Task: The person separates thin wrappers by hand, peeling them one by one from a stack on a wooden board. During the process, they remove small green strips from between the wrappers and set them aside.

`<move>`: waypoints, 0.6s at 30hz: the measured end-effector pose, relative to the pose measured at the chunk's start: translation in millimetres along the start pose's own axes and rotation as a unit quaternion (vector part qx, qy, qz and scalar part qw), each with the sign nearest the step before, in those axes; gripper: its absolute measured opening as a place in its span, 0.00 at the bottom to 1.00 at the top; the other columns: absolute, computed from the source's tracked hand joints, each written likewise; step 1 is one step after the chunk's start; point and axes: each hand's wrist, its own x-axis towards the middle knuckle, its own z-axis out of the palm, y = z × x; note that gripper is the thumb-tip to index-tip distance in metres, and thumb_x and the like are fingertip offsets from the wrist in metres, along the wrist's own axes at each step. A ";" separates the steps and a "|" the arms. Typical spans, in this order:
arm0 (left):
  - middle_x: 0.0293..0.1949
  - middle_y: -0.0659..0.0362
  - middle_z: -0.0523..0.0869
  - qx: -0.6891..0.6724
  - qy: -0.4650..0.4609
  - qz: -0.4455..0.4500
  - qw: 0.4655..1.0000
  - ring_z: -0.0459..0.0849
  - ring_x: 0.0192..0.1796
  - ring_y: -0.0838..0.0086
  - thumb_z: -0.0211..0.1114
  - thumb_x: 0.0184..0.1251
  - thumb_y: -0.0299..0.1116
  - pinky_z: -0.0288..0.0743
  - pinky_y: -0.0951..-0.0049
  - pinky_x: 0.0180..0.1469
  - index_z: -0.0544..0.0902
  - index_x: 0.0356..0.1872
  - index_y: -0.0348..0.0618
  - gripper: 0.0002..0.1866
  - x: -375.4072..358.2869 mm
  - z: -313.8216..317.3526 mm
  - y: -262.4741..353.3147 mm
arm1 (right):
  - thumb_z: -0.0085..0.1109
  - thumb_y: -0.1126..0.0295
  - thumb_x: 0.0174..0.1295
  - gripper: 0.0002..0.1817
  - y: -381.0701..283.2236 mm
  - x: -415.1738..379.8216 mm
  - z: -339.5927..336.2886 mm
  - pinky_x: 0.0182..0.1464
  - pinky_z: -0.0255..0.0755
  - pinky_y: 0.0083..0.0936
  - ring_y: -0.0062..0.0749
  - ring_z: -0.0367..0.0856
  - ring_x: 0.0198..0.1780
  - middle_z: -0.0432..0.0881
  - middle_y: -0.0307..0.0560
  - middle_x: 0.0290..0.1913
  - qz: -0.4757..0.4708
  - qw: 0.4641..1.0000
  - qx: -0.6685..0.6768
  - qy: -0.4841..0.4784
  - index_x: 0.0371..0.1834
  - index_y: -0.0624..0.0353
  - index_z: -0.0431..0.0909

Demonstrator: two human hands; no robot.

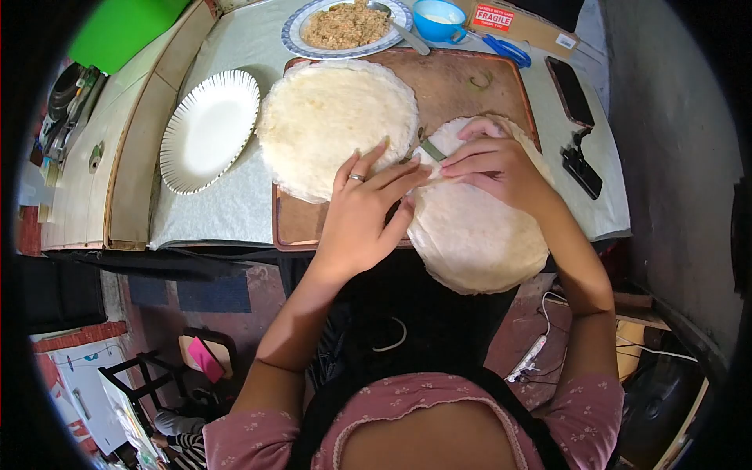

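Two rounds of thin, pale wrapper lie side by side, a left one [337, 117] on the brown board and a right one [479, 231] that hangs over the board's front edge. My left hand [368, 204], wearing a ring, has its fingers stretched apart. Some of its fingertips rest at the left wrapper's edge, others near the top of the right wrapper. My right hand [497, 168] has its fingers pressed together on the upper part of the right wrapper. By its fingertips lies a short green strip [432, 150], whose kind I cannot make out.
Behind the board [450, 74] stand a plate [291, 27] of minced filling [345, 27] with a spoon [411, 39], a blue cup [439, 30] and blue scissors [507, 51]. A white fluted plate [210, 129] is left, a phone [570, 90] right.
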 end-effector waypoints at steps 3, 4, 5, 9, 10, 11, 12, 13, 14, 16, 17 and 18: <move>0.64 0.57 0.82 -0.020 0.004 0.001 1.000 0.66 0.74 0.49 0.63 0.63 0.38 0.48 0.48 0.76 0.83 0.61 0.50 0.23 -0.1 -2.0 1.3 | 0.71 0.69 0.52 0.12 -3.9 1.3 -0.6 0.63 0.64 0.39 0.36 0.76 0.55 0.89 0.36 0.43 0.002 1.000 -0.020 -0.001 0.41 0.49 0.91; 0.64 0.57 0.82 -0.017 0.005 0.018 1.000 0.66 0.74 0.49 0.64 0.62 0.39 0.48 0.48 0.76 0.83 0.60 0.51 0.24 -0.5 -2.3 -0.7 | 0.70 0.70 0.52 0.12 -7.1 2.6 -0.2 0.63 0.65 0.38 0.36 0.76 0.55 0.88 0.36 0.44 -0.005 0.999 -0.045 0.001 0.42 0.49 0.90; 0.64 0.57 0.82 -0.013 0.006 0.034 0.999 0.67 0.74 0.49 0.65 0.62 0.40 0.48 0.47 0.76 0.83 0.60 0.51 0.24 -1.0 -2.3 -1.8 | 0.70 0.71 0.53 0.13 -9.1 2.8 0.4 0.62 0.66 0.37 0.37 0.76 0.55 0.88 0.37 0.44 -0.012 0.997 -0.071 0.002 0.43 0.49 0.90; 0.62 0.59 0.82 -0.010 -0.032 0.034 0.999 0.67 0.73 0.52 0.66 0.63 0.48 0.47 0.46 0.76 0.82 0.60 0.52 0.25 0.9 -5.6 2.1 | 0.67 0.75 0.52 0.14 -4.0 2.4 -3.4 0.67 0.67 0.38 0.36 0.80 0.56 0.88 0.39 0.44 -0.064 0.995 -0.064 -0.035 0.43 0.52 0.90; 0.62 0.60 0.82 -0.014 -0.033 0.016 0.999 0.67 0.73 0.52 0.67 0.62 0.49 0.46 0.46 0.77 0.82 0.61 0.53 0.26 1.8 -6.1 3.6 | 0.67 0.76 0.51 0.14 -3.5 1.8 -5.2 0.68 0.67 0.39 0.37 0.82 0.55 0.88 0.40 0.43 -0.051 0.997 -0.041 -0.044 0.42 0.53 0.90; 0.62 0.60 0.82 -0.017 -0.034 -0.002 0.999 0.67 0.74 0.53 0.68 0.61 0.49 0.46 0.47 0.77 0.82 0.61 0.53 0.27 2.0 -6.2 4.7 | 0.66 0.78 0.50 0.14 -3.5 1.3 -6.7 0.70 0.67 0.41 0.38 0.83 0.55 0.89 0.41 0.42 -0.038 0.998 -0.017 -0.054 0.41 0.55 0.90; 0.62 0.61 0.82 -0.001 -0.030 0.007 1.000 0.67 0.74 0.53 0.68 0.61 0.50 0.46 0.46 0.77 0.82 0.61 0.54 0.27 1.6 -4.4 5.6 | 0.66 0.79 0.50 0.14 -4.0 0.5 -9.0 0.71 0.66 0.42 0.38 0.84 0.54 0.89 0.42 0.43 -0.035 0.997 -0.004 -0.064 0.41 0.56 0.90; 0.62 0.62 0.82 0.015 -0.027 0.015 0.999 0.67 0.74 0.54 0.68 0.61 0.51 0.46 0.46 0.77 0.82 0.61 0.55 0.28 1.1 -1.6 6.3 | 0.65 0.79 0.50 0.14 -4.6 -0.2 -11.9 0.72 0.65 0.43 0.37 0.85 0.54 0.89 0.42 0.43 -0.033 0.997 0.008 -0.074 0.41 0.56 0.90; 0.61 0.62 0.82 0.030 -0.024 0.023 0.999 0.67 0.74 0.54 0.68 0.61 0.52 0.46 0.45 0.77 0.82 0.61 0.56 0.28 0.7 -0.2 6.5 | 0.64 0.80 0.50 0.14 -4.8 -0.6 -14.7 0.73 0.64 0.44 0.37 0.86 0.53 0.89 0.43 0.43 -0.030 0.996 0.021 -0.084 0.40 0.57 0.90; 0.62 0.64 0.82 0.036 -0.022 0.019 0.999 0.67 0.74 0.54 0.68 0.60 0.53 0.45 0.44 0.77 0.82 0.61 0.57 0.28 0.0 0.0 6.7 | 0.64 0.81 0.50 0.14 -2.5 -1.5 -19.6 0.73 0.65 0.45 0.38 0.86 0.53 0.90 0.44 0.43 -0.031 0.995 0.024 -0.093 0.40 0.58 0.90; 0.62 0.64 0.82 0.038 -0.022 0.016 0.999 0.67 0.74 0.54 0.69 0.60 0.54 0.45 0.43 0.77 0.82 0.61 0.58 0.28 -0.6 0.5 7.0 | 0.63 0.81 0.50 0.14 -2.1 -2.7 -21.7 0.72 0.65 0.45 0.39 0.86 0.53 0.90 0.44 0.43 -0.030 0.994 0.026 -0.098 0.40 0.58 0.89; 0.62 0.64 0.81 0.036 -0.025 0.015 0.999 0.67 0.74 0.54 0.69 0.59 0.54 0.45 0.43 0.77 0.82 0.61 0.59 0.29 -1.0 1.0 7.0 | 0.63 0.80 0.52 0.13 -3.0 -3.5 -24.3 0.73 0.65 0.44 0.38 0.86 0.54 0.90 0.44 0.43 -0.025 0.994 0.025 -0.104 0.40 0.58 0.89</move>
